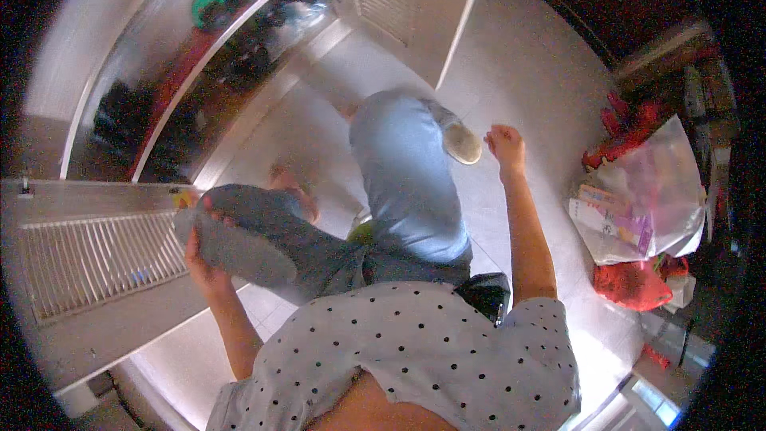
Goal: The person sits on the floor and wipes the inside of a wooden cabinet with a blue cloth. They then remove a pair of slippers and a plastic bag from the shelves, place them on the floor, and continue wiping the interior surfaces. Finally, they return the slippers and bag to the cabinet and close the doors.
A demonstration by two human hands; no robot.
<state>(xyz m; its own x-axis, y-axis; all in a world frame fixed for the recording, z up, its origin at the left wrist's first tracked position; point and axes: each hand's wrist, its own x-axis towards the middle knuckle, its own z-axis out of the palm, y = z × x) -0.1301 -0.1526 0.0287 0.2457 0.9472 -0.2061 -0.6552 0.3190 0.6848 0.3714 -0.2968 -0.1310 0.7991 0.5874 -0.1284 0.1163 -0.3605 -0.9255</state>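
Note:
A grey shoe-like item (pixel 243 249), its long flat sole facing up, is gripped along its edge by my left hand (pixel 206 267). Dark grey material lies just behind it; I cannot tell whether that is part of the shoe. My right hand (pixel 507 146) is raised with its fingers curled in, and nothing shows in them. Just left of it, apart from the fingers, is a beige-soled shoe (pixel 462 144) beyond my bent knee in blue jeans (pixel 407 168). A patch of bare skin, perhaps a foot, shows between my legs.
An open cabinet with curved shelves (pixel 159 128) stands at the far left, holding dark items and green round ones (pixel 209 9). Louvred doors (pixel 96 259) swing out at left and top. On the right are a whitish plastic bag (pixel 638 207) and red bags (pixel 632 286) on the pale floor.

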